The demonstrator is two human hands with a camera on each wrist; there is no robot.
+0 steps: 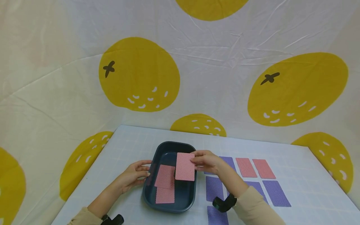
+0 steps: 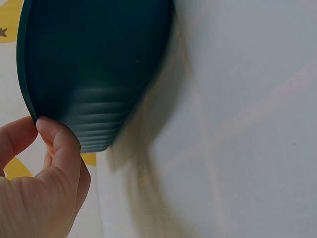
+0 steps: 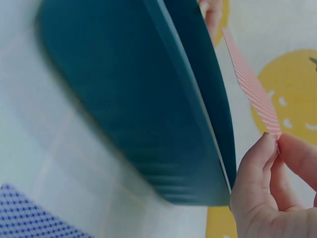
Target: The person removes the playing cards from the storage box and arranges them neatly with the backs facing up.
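Note:
A dark teal rectangular tray point(image 1: 150, 200) stands on the table with two overlapping red-backed playing cards point(image 1: 165, 196) lying in it. My left hand point(image 1: 135, 175) holds the tray's left rim; in the left wrist view, its thumb and fingers pinch the edge. Over the tray's right side, a third red-backed playing card point(image 1: 184, 167) is pinched between my right hand's point(image 1: 208, 161) thumb and fingers. The right wrist view shows this card point(image 3: 253, 89) nearly edge-on, above the rim, with my right fingers close beside the tray wall point(image 3: 119, 99).
Right of the tray, several blue-backed cards point(image 1: 277, 193) lie in rows on the white table point(image 1: 317, 187). Two red-backed cards point(image 1: 263, 169) lie in the far row. My right forearm passes over some of them. Behind hangs a cloth point(image 1: 208, 78) printed with yellow fruit.

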